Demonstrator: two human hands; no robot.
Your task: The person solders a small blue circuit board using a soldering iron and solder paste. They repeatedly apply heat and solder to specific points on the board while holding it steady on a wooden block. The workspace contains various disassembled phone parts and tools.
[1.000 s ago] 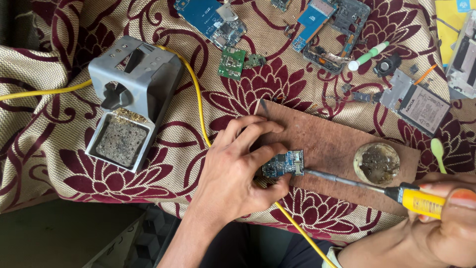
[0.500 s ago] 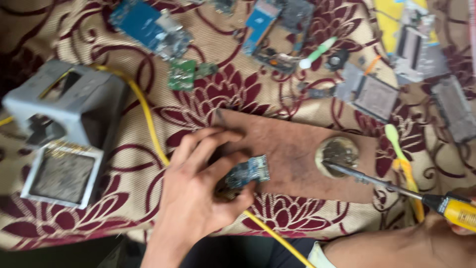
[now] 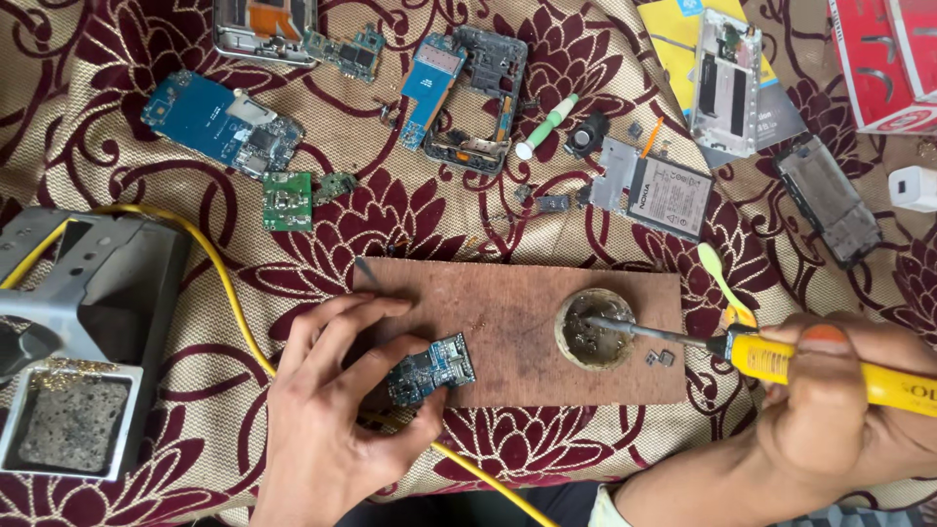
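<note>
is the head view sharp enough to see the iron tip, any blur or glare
Head view: sharp and evenly lit with soft daylight, no motion blur; the soldering iron tip in the round flux tin reads clearly; only mild glare on the grey iron stand; the small blue circuit board under the left hand casts faint shadow.

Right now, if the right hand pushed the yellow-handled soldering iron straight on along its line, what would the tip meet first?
The right hand points the yellow-handled soldering iron leftward. Its tip already seems to sit in the small round tin on the brown wooden board, so probably the tin's contents or far wall.

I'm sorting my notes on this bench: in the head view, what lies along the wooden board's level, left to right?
Grey soldering stand → left hand → small blue circuit board → round flux tin → yellow-handled soldering iron → right hand.
</note>
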